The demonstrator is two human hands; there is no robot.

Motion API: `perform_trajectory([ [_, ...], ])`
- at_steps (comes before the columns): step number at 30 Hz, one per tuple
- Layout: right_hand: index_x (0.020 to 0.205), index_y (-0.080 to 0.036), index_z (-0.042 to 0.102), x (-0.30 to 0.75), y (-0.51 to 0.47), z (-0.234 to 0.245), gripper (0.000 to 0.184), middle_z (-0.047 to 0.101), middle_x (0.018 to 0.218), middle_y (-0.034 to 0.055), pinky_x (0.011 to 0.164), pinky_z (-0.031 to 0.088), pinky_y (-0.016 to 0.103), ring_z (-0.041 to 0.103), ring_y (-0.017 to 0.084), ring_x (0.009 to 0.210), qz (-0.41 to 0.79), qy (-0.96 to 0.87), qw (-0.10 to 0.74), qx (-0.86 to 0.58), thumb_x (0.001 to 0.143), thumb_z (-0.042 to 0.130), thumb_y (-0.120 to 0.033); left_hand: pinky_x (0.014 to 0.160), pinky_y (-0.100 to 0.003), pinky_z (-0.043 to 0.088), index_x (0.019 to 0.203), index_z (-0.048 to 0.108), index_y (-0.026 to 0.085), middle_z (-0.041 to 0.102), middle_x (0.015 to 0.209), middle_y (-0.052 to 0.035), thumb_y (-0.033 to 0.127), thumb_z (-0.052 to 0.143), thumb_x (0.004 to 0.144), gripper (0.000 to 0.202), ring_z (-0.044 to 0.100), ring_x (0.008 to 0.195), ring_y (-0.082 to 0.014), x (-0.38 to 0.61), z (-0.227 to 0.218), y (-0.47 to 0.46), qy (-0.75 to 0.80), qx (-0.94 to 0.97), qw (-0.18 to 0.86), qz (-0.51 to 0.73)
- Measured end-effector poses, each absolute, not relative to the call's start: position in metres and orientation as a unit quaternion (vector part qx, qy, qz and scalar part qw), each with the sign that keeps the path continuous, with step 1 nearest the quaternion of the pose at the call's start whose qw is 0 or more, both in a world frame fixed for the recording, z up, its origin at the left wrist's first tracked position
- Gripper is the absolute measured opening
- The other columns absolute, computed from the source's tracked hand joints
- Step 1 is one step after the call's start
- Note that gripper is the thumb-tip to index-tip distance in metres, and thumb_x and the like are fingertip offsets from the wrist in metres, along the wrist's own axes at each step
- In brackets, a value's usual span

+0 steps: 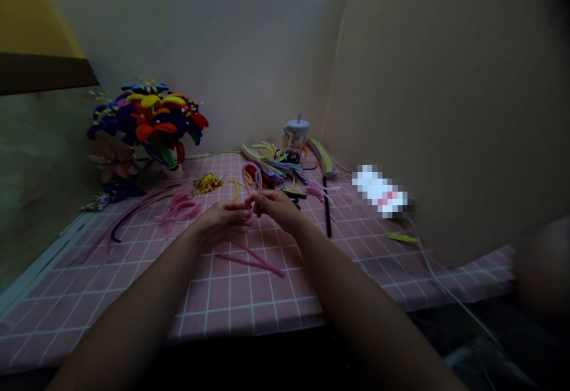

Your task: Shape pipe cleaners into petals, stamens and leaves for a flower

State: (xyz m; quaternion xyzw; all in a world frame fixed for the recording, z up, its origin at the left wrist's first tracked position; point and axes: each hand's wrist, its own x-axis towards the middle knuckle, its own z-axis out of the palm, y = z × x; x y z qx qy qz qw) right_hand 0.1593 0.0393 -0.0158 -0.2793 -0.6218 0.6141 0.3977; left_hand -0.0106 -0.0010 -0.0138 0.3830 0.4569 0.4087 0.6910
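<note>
Between my two hands, a pink pipe cleaner [252, 167] is bent into an upright loop. My left hand [225, 216] pinches its lower end from the left. From the right, my right hand [274, 206] grips it with thumb and forefinger, the fingertips of both hands close together. Just below, more pink pipe cleaner [258, 260] lies on the checked cloth in a narrow V; whether it joins the held piece I cannot tell. A cluster of bent pink petal shapes [180, 208] rests left of my left hand.
A bouquet of colourful pipe-cleaner flowers [154, 118] stands back left. Behind my hands lie a pile of yellow beads [208, 183], bundled pipe cleaners [276, 162] and a lidded cup [296, 136]. A blurred-out phone-like object [378, 192] leans at the right, with a cable [445, 290].
</note>
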Motion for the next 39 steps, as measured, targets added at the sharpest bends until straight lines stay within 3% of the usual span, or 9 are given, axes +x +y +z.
perform_trajectory([
  [6, 0.076, -0.012, 0.068, 0.158, 0.038, -0.017, 0.035, 0.057, 0.059, 0.0005, 0.055, 0.042, 0.022, 0.051, 0.007, 0.054, 0.629, -0.600, 0.406, -0.283, 0.071, 0.062, -0.047, 0.053, -0.025, 0.056, 0.090, 0.064, 0.015, 0.066, 0.078, -0.0028, 0.013, 0.074, 0.061, 0.031, 0.065, 0.062, -0.0143, -0.010, -0.016, -0.002, 0.456, 0.380, 0.691, 0.413],
  [14, 0.077, -0.012, 0.068, 0.159, 0.038, -0.016, 0.034, 0.058, 0.058, 0.0010, 0.056, 0.042, 0.024, 0.052, 0.008, 0.054, 0.634, -0.599, 0.402, -0.277, 0.072, 0.061, -0.045, 0.060, -0.018, 0.054, 0.085, 0.065, 0.011, 0.068, 0.079, -0.0058, 0.012, 0.074, 0.062, 0.025, 0.066, 0.067, -0.0117, -0.011, -0.017, 0.001, 0.457, 0.396, 0.682, 0.412],
  [24, 0.075, -0.012, 0.061, 0.157, 0.036, -0.013, 0.031, 0.059, 0.060, 0.0006, 0.059, 0.045, 0.025, 0.055, 0.009, 0.055, 0.666, -0.557, 0.418, -0.267, 0.071, 0.063, -0.043, 0.061, -0.020, 0.053, 0.088, 0.062, 0.012, 0.069, 0.079, -0.0071, 0.013, 0.075, 0.061, 0.030, 0.066, 0.067, -0.0134, -0.010, -0.010, -0.002, 0.450, 0.409, 0.675, 0.419],
  [28, 0.074, -0.017, 0.049, 0.157, 0.035, -0.011, 0.030, 0.059, 0.063, -0.0035, 0.045, 0.040, 0.020, 0.050, 0.006, 0.044, 0.624, -0.567, 0.449, -0.296, 0.068, 0.066, -0.042, 0.060, -0.023, 0.053, 0.082, 0.062, 0.011, 0.068, 0.072, -0.0057, 0.015, 0.077, 0.058, 0.029, 0.066, 0.064, -0.0142, -0.007, -0.010, -0.001, 0.459, 0.412, 0.643, 0.455],
  [31, 0.077, -0.016, 0.051, 0.157, 0.035, -0.011, 0.029, 0.052, 0.054, -0.0061, 0.034, 0.029, 0.017, 0.039, 0.003, 0.035, 0.605, -0.614, 0.398, -0.315, 0.072, 0.061, -0.043, 0.060, -0.024, 0.053, 0.078, 0.061, 0.010, 0.068, 0.070, -0.0052, 0.019, 0.079, 0.055, 0.030, 0.065, 0.061, -0.0144, -0.002, -0.008, -0.002, 0.471, 0.433, 0.611, 0.466],
  [34, 0.076, -0.015, 0.053, 0.157, 0.035, -0.012, 0.027, 0.047, 0.049, -0.0069, 0.033, 0.027, 0.017, 0.038, 0.003, 0.034, 0.608, -0.647, 0.354, -0.294, 0.073, 0.059, -0.041, 0.059, -0.025, 0.052, 0.074, 0.061, 0.010, 0.067, 0.065, -0.0049, 0.023, 0.078, 0.055, 0.029, 0.064, 0.058, -0.0141, 0.003, -0.007, -0.006, 0.481, 0.477, 0.574, 0.459],
  [39, 0.069, -0.015, 0.051, 0.158, 0.039, -0.016, 0.027, 0.049, 0.049, -0.0061, 0.035, 0.029, 0.017, 0.041, 0.004, 0.035, 0.602, -0.649, 0.359, -0.297, 0.071, 0.061, -0.040, 0.057, -0.023, 0.050, 0.073, 0.060, 0.010, 0.065, 0.062, -0.0044, 0.026, 0.075, 0.059, 0.026, 0.062, 0.057, -0.0129, 0.007, -0.011, -0.009, 0.476, 0.563, 0.509, 0.445],
])
